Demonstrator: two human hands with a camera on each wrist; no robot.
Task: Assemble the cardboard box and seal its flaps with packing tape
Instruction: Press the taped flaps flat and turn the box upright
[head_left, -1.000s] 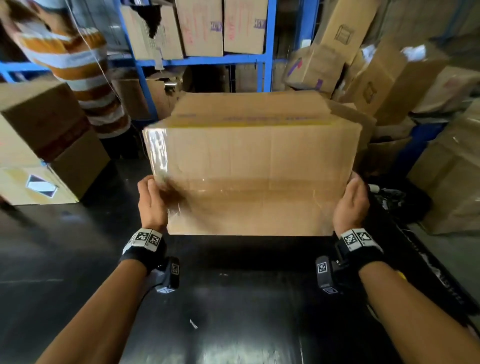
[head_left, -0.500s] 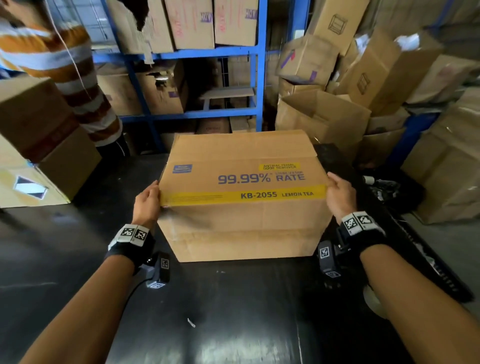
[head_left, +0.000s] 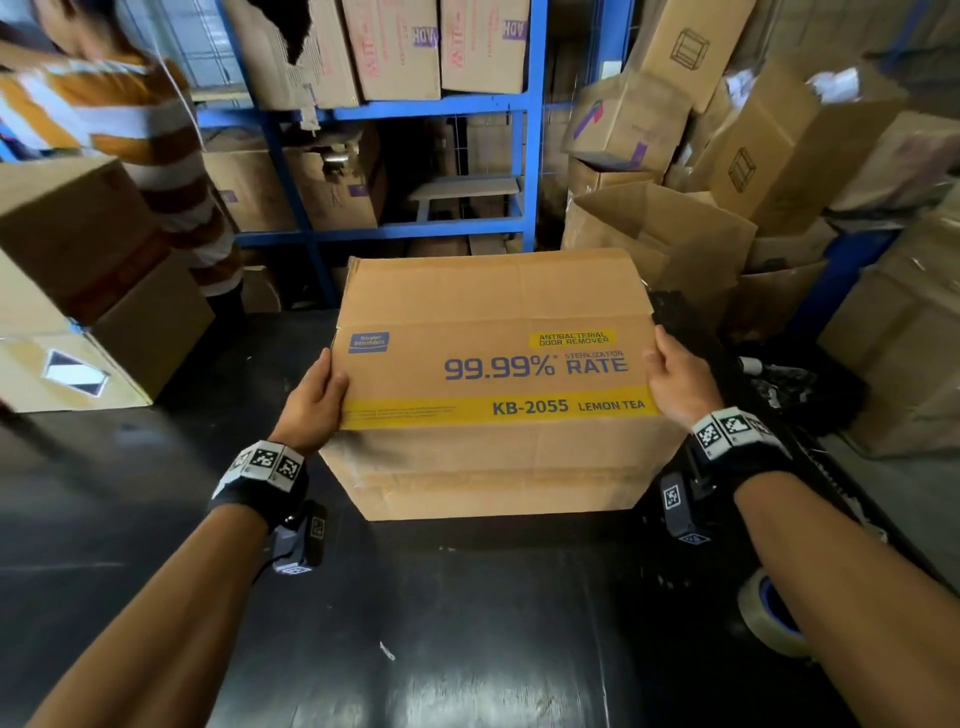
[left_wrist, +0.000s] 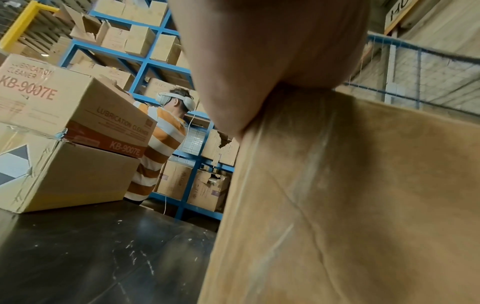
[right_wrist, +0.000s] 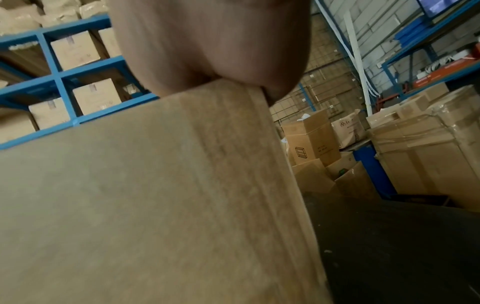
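Observation:
A brown cardboard box (head_left: 498, 374) with a yellow band and "99.99% RATE" print on its upper face sits on the black table (head_left: 467, 623). My left hand (head_left: 317, 400) holds its upper left edge, thumb along the rim, fingers hidden down the side. My right hand (head_left: 675, 379) holds the upper right edge the same way. In the left wrist view, the palm (left_wrist: 272, 51) presses on the box (left_wrist: 350, 205). The right wrist view shows the palm (right_wrist: 213, 45) on the box's edge (right_wrist: 155, 195). A roll of clear packing tape (head_left: 774, 618) lies at the table's right edge.
Stacked boxes (head_left: 78, 291) stand on the table at the left, with a person in a striped shirt (head_left: 130, 130) behind them. Blue shelving (head_left: 530, 156) full of cartons is at the back. A pile of boxes (head_left: 675, 234) crowds the right.
The box has been tipped over: its taped face pointed at me a second ago, and now the printed face is up. Both hands stayed on its sides.

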